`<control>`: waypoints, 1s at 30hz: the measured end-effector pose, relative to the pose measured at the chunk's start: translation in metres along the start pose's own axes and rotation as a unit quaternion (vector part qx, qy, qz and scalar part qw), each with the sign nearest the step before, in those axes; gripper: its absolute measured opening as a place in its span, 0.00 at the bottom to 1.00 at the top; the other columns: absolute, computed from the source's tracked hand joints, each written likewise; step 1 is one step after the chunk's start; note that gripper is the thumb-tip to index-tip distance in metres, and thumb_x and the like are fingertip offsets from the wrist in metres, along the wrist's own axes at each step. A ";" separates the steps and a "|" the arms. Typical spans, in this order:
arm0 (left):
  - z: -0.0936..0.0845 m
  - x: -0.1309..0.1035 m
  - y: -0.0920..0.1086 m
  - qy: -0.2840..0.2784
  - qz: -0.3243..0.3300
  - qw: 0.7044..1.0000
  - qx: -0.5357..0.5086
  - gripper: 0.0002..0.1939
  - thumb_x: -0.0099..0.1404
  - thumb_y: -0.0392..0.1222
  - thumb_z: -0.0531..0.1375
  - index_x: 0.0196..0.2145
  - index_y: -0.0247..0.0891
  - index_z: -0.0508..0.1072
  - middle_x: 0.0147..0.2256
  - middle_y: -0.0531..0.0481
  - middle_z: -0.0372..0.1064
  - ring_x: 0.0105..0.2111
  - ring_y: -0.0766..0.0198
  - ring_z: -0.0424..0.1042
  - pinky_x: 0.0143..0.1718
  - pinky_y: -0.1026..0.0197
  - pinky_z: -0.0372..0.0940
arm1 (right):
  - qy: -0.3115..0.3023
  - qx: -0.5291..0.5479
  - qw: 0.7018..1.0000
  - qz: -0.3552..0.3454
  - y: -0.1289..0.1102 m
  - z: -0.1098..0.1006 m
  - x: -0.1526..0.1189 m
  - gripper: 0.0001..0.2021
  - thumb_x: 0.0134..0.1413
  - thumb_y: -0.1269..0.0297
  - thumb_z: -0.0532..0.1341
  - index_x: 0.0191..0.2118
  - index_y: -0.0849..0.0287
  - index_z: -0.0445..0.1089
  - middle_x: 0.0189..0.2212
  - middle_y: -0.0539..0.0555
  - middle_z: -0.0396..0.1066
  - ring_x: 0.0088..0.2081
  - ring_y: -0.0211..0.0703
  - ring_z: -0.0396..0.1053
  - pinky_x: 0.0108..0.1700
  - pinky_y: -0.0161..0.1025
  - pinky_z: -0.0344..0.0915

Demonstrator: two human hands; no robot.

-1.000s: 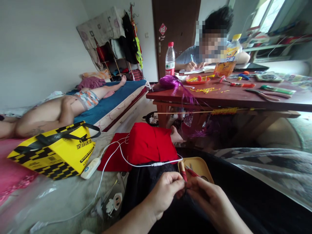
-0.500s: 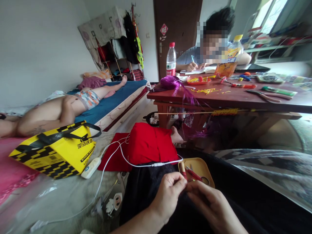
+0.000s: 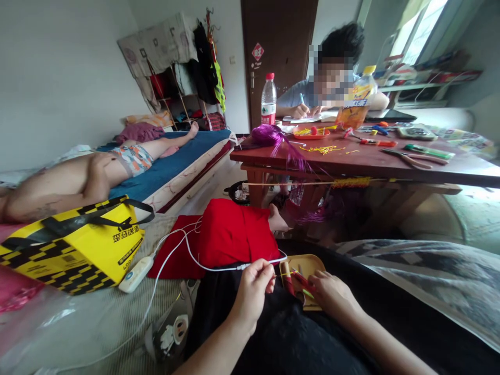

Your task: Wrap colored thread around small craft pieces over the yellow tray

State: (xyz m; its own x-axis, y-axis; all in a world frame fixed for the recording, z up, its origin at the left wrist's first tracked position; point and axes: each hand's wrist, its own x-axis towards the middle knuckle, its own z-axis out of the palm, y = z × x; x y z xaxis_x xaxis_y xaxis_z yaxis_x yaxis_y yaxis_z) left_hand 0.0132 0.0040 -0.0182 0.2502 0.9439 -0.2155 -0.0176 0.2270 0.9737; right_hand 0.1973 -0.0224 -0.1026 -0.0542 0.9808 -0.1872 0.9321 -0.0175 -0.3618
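My left hand (image 3: 255,286) is closed in a pinch on a thin yellow strand (image 3: 282,274), whose end points right over the tray. My right hand (image 3: 332,291) is at the right side of the small tan tray (image 3: 314,261), its fingers curled on a slim red-handled tool (image 3: 301,280); the exact kind of tool is hard to make out. Another item with a red lower part and a tan top (image 3: 288,278) lies at the tray's left, and a yellow-green piece (image 3: 308,294) shows beneath the red handle. The tray rests on black cloth (image 3: 273,333) over my lap.
A white cable (image 3: 219,269) crosses the red cloth (image 3: 234,229) just ahead. On the table (image 3: 449,159) are purple strands (image 3: 269,136), yellow pieces (image 3: 324,149), pliers (image 3: 410,157) and bottles (image 3: 268,99). A person (image 3: 300,111) writes there; another lies on a bed (image 3: 167,161).
My hands have moved apart from where they met. The left shifted left with the yellow strand; the right reached onto the red-handled tool in the tray. The view has turned slightly right.
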 end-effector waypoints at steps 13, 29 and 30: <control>0.007 -0.010 0.001 -0.008 0.056 0.998 0.030 0.15 0.58 0.48 0.54 0.20 0.37 0.61 0.19 0.56 0.55 0.21 0.69 0.55 0.24 0.67 0.53 | 0.089 0.246 0.964 0.050 -0.014 -0.021 -0.030 0.16 0.60 0.62 0.43 0.39 0.58 0.66 0.29 0.55 0.71 0.31 0.44 0.69 0.31 0.36 0.62; 0.017 -0.021 0.010 -0.145 -0.132 0.977 -0.078 0.12 0.48 0.44 0.63 0.26 0.31 0.74 0.22 0.50 0.68 0.20 0.71 0.59 0.24 0.67 0.51 | 0.277 0.415 0.863 -0.082 -0.060 -0.040 -0.055 0.08 0.52 0.62 0.58 0.31 0.58 0.73 0.24 0.52 0.68 0.25 0.39 0.67 0.28 0.31 0.64; 0.018 -0.021 0.008 -0.140 -0.142 0.976 -0.092 0.11 0.48 0.43 0.63 0.25 0.31 0.73 0.21 0.50 0.68 0.20 0.71 0.59 0.23 0.67 0.50 | 0.281 0.390 0.872 -0.094 -0.060 -0.038 -0.055 0.07 0.53 0.64 0.57 0.31 0.58 0.73 0.24 0.52 0.68 0.25 0.38 0.67 0.28 0.30 0.64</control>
State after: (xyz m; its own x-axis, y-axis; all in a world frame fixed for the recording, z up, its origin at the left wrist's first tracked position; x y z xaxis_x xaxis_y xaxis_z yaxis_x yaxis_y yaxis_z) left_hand 0.0256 -0.0179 -0.0042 0.5248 0.7398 -0.4210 -0.0761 0.5334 0.8424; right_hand 0.1586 -0.0682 -0.0356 0.2090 0.9171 0.3395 0.3867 0.2414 -0.8900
